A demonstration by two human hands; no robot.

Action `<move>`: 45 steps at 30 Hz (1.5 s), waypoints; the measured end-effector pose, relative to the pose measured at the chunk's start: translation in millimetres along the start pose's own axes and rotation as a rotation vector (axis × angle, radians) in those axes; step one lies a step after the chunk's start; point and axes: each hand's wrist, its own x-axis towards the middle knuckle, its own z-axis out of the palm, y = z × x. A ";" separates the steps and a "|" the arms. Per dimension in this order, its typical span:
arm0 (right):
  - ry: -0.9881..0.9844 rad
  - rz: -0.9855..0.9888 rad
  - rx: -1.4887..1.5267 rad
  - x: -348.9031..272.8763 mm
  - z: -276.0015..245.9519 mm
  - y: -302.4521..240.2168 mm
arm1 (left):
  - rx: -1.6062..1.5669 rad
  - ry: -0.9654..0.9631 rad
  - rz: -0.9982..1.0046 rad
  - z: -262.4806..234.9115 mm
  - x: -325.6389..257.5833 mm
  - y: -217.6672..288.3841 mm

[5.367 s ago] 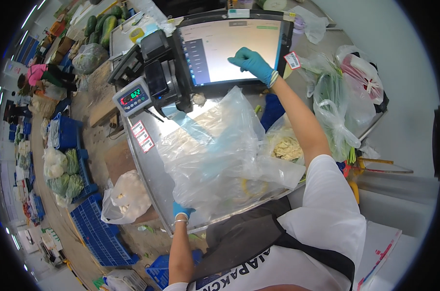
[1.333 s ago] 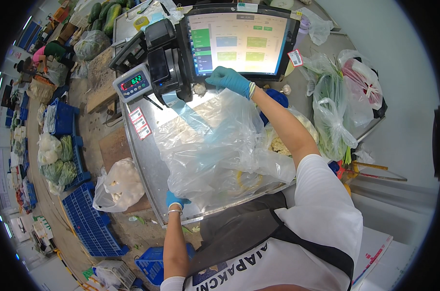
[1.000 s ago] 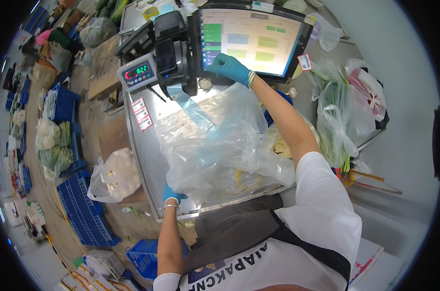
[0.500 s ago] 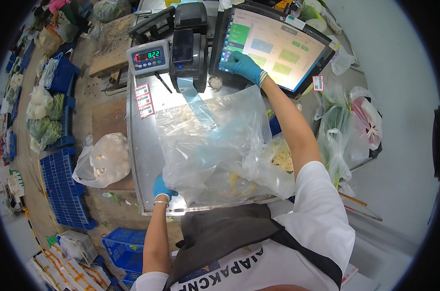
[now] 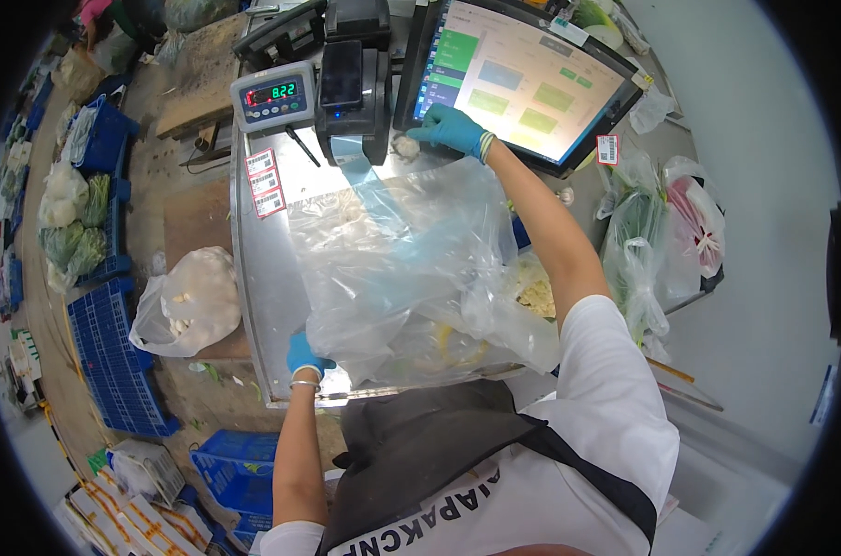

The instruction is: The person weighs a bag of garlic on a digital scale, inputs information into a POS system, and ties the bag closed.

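Observation:
A large clear plastic bag [image 5: 411, 269] with pale produce inside lies on the steel scale platform [image 5: 263, 278]. My left hand [image 5: 304, 357], in a blue glove, grips the bag's near left corner at the platform's front edge. My right hand [image 5: 453, 130], also gloved in blue, reaches over the bag with its fingers spread at the lower left corner of the tilted touchscreen [image 5: 518, 83]. It holds nothing. A small pale lump [image 5: 404, 146] lies just below its fingertips, beside the black label printer [image 5: 351, 88].
A scale readout [image 5: 274, 95] with lit digits stands left of the printer. Tied bags of greens [image 5: 638, 250] hang on the right. A white bag of pale produce [image 5: 189, 301] sits on a low stand to the left, with blue crates [image 5: 114, 361] on the floor.
My right hand has slid from the middle of the touchscreen down to its lower left corner. The screen switched from a list to coloured tiles. My left hand has kept its grip on the bag.

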 end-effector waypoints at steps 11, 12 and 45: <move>0.083 -0.085 -0.074 1.7 -37.1 -1.4 | 0.012 0.014 0.027 13.4 7.1 -11.5; 0.095 -0.097 -0.057 1.7 -42.4 -2.4 | 0.029 -0.022 -0.009 11.4 6.9 -9.5; 0.081 -0.044 0.114 -0.8 -29.4 -4.0 | 0.006 0.002 -0.031 2.8 3.4 -2.9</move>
